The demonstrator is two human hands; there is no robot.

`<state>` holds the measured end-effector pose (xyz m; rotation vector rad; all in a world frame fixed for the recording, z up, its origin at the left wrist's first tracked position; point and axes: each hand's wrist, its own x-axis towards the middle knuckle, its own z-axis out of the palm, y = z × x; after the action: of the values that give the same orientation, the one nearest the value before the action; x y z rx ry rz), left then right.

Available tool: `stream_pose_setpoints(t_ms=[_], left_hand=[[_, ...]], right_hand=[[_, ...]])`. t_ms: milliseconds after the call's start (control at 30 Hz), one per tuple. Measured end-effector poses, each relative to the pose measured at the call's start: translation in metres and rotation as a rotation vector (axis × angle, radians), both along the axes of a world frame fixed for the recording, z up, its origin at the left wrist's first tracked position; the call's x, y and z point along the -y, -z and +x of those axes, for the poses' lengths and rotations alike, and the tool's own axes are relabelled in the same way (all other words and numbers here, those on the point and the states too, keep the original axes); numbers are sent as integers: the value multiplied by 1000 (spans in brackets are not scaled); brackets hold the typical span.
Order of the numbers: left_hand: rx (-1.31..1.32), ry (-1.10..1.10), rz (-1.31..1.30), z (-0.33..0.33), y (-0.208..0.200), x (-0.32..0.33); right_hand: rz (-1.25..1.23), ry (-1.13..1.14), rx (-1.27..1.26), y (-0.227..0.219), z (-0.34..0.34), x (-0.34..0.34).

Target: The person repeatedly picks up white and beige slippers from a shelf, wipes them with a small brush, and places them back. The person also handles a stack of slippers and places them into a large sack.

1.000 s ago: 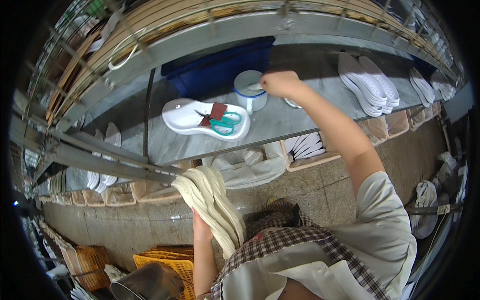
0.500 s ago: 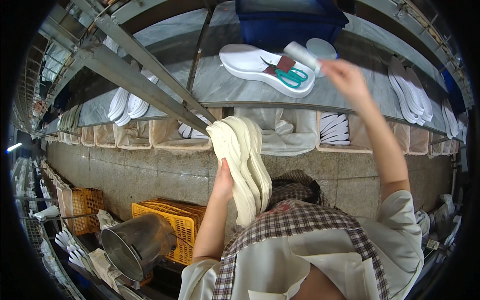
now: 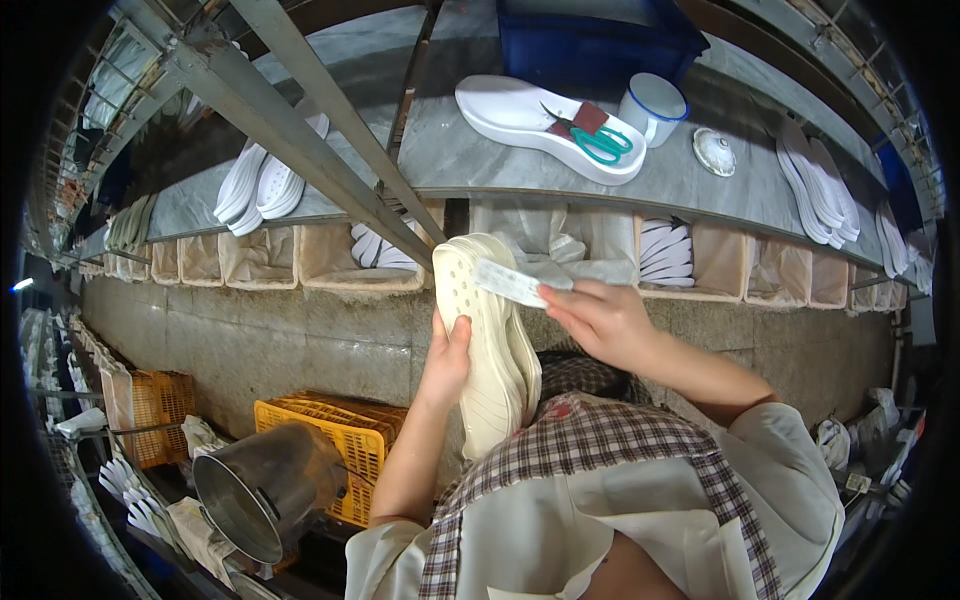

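My left hand (image 3: 447, 362) is closed round a stack of cream shoe soles (image 3: 490, 375), held upright in front of my apron. The outermost sole has small holes near its top end. Between the fingers and thumb of my right hand (image 3: 607, 318) is a flat whitish strip (image 3: 508, 281), its far end in front of the upper part of the stack. I cannot make out the strip's kind. On the grey bench, a large white sole (image 3: 490, 108) carries green-handled scissors (image 3: 602, 146) and a dark red piece (image 3: 590, 118).
A white enamel mug (image 3: 640, 118) with a blue rim and a metal-looking lid (image 3: 714, 152) stand on the bench by a blue bin (image 3: 600, 45). Lined baskets (image 3: 715, 268) run beneath. A metal post (image 3: 300, 150) slants at left; yellow crates (image 3: 330, 440) and a metal bucket (image 3: 262, 490) stand lower left.
My right hand has come down from above the bench to the stack, bringing the whitish strip. The stack has turned, so the outermost sole's holed face shows. The mug and lid are in plain view.
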<state>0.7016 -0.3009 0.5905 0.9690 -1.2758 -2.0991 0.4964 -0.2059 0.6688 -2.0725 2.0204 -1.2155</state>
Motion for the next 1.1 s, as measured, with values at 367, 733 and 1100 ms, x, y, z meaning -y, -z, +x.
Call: stream_pose_setpoints(t_ms=[367,733,1100], left_hand=[[37,41,-26,4,0,-3],[-12,33,-65,-2,-1,-11],[63,64,-99,0,3,-18]], right_hand=[[15,32,-81,4,3,-3],[-40,-37,22,8,0,-15],[-24,-81,65,6,5,-23]])
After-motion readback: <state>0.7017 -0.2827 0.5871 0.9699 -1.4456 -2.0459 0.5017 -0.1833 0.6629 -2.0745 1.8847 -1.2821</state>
